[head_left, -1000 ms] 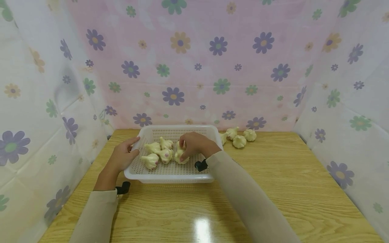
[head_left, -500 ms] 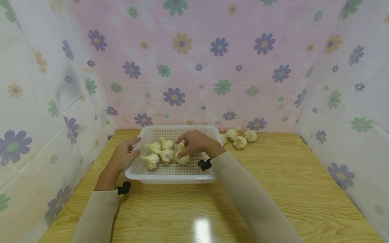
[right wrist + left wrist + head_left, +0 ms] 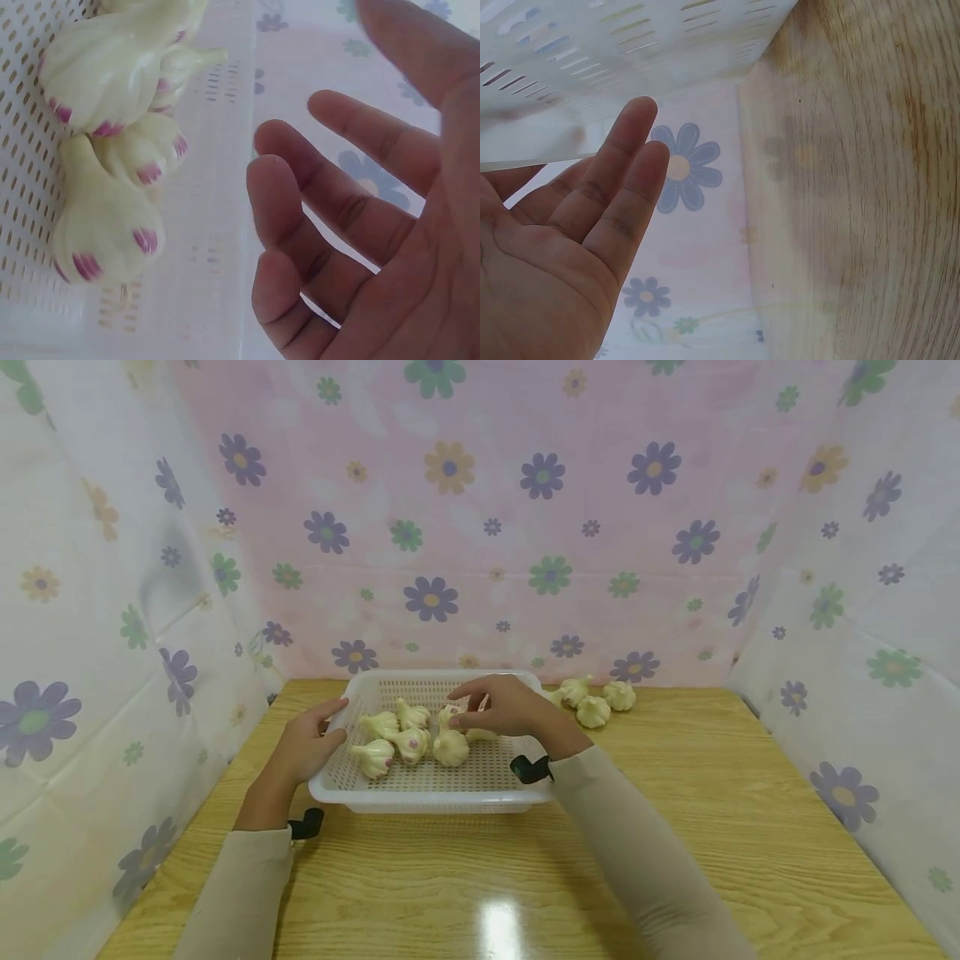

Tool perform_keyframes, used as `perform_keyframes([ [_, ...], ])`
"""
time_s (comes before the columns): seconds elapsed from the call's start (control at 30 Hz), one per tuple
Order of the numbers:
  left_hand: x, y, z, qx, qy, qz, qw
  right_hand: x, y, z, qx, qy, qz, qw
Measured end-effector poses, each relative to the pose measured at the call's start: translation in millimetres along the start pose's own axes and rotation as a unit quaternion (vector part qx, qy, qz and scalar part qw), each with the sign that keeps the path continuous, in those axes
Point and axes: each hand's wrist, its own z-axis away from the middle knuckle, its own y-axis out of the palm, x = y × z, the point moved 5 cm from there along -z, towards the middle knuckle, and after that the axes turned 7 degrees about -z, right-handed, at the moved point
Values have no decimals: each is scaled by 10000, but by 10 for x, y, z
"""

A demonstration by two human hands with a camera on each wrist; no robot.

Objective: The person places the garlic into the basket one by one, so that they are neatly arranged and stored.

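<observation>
Here's the left hand (image 3: pixel 300 747) at the basket's left end, thumb and a finger hooked over the rim and gripping it, the other fingers stretched straight along the outside wall. And over on the other side, the right hand (image 3: pixel 506 706) hovers above the basket (image 3: pixel 427 797), fingers spread and loosely bent, holding nothing! Below its fingertips sit the garlic bulbs (image 3: pixel 451 748), one standing just under the thumb, another partly covered by the palm, and four more bunched toward the left half. No lettering on those skins, just pinkish-purple patches, bold and sharp in the right wrist view; the prints that catch the eye are flowers, purple, green and orange, all across the cloth backdrop (image 3: pixel 487 552). Look at the edges now: the basket's far rim lies near the back cloth, its left end near the table's left edge, its near rim well back from the bottom of the view. Inside, bare slotted floor shows along the front and right. Outside, beyond the right end, a loose cluster of bulbs (image 3: pixel 592 712) rests near the back edge, and from there the wooden table (image 3: pixel 750 793) runs broad and bare-grained toward the right-hand cloth.
</observation>
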Motion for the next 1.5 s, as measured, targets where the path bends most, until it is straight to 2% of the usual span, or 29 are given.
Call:
perform_keyframes([
  [0.23, -18, 7, 1, 16, -6, 40, 10000, -59, -154, 275, -592, 33, -403, 9974],
  [0.37, -14, -3, 3, 34, -42, 31, 10000, -80, -258, 448, -952, -140, -622, 9934],
  [0.53, -8, -1, 2, 62, -59, 46, 10000, -177, -366, 659, -1373, -322, -856, 9863],
  [0.87, -23, 0, 11, 64, -112, 9, 9999, -393, -635, 991, -2093, -264, -1170, 9705],
  [1.0, -31, 6, 13, 75, -65, 73, 9999, -487, -749, 1090, -2254, -62, -1211, 9667],
  [1.13, -36, 3, 25, 52, -40, 86, 9999, -616, -839, 1164, -2467, 146, -1002, 9638],
  [1.33, -32, -5, 23, 20, -24, 8, 10000, -805, -922, 1268, -2912, 161, -1065, 9506],
  [1.5, -29, -11, 25, 31, -46, 8, 10000, -1038, -921, 1325, -3182, 681, -1109, 9390],
])
